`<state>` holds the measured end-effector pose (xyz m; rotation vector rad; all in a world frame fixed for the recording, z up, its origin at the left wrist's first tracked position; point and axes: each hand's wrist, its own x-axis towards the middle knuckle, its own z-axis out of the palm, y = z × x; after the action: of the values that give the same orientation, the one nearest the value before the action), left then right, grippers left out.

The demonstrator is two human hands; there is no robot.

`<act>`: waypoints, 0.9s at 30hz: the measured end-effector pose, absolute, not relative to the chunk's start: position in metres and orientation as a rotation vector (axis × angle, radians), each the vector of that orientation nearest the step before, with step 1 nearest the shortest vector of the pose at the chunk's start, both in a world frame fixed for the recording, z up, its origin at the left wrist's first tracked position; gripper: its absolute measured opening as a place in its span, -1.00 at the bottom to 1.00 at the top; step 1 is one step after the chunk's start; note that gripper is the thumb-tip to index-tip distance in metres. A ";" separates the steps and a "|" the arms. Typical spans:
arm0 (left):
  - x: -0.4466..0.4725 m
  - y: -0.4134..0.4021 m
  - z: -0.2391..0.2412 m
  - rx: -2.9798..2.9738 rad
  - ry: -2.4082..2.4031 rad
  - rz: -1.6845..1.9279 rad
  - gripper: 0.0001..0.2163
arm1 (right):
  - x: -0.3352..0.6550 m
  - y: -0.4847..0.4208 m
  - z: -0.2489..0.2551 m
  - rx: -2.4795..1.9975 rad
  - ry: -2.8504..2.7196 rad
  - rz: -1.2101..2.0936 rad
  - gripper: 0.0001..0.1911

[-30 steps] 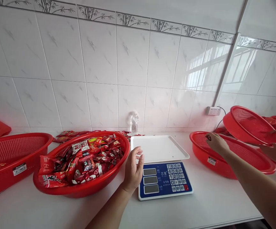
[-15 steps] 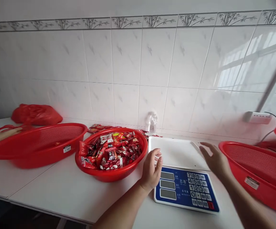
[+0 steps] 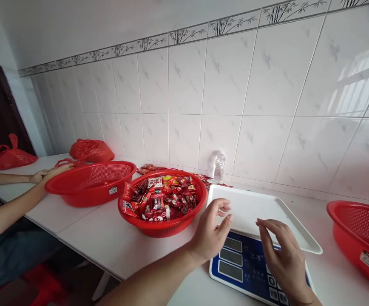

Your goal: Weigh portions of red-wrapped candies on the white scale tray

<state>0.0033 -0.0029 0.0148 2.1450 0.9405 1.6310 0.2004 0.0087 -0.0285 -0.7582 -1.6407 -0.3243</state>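
Observation:
My left hand point(image 3: 213, 229) hovers over the left front edge of the scale's white weighing tray point(image 3: 248, 204), fingers loosely curled and thumb apart, with nothing in it. Facing it, my right hand point(image 3: 283, 255) is held above the blue keypad panel point(image 3: 251, 263) of the scale and hides many of its keys. Its fingertips are near the thumb, with a gap behind them, and nothing shows in it. Left of my hands stands a red plastic basket point(image 3: 162, 229) heaped with small red snack packets point(image 3: 159, 199).
A clear plastic bottle point(image 3: 219, 168) and loose packets point(image 3: 152, 168) lie near the tiled wall. Another red basket point(image 3: 347, 233) is at right. At left, a co-worker's hands point(image 3: 49, 172) are by a red basket point(image 3: 92, 195); red bags point(image 3: 92, 151) lie behind.
The view has turned left, showing more of the co-worker and a door. My right hand has come down and inward over the keypad, its fingers drawing closer together. My left hand stays beside the tray.

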 end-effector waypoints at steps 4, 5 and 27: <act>-0.017 0.010 0.064 2.231 1.020 1.435 -0.79 | 0.199 0.006 -0.025 -0.828 -1.558 -0.197 -0.87; -0.026 0.019 0.077 2.246 1.084 1.365 -0.79 | 0.199 0.005 -0.024 -0.846 -1.545 -0.158 -0.87; -0.127 0.218 0.072 2.140 2.127 0.424 -0.80 | 0.198 0.001 -0.013 -0.804 -1.555 -0.025 -0.82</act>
<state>-0.1268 0.2180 0.0723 2.1402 2.1275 0.4242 0.1983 0.0009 -0.0126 -0.8043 -1.5552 -0.0252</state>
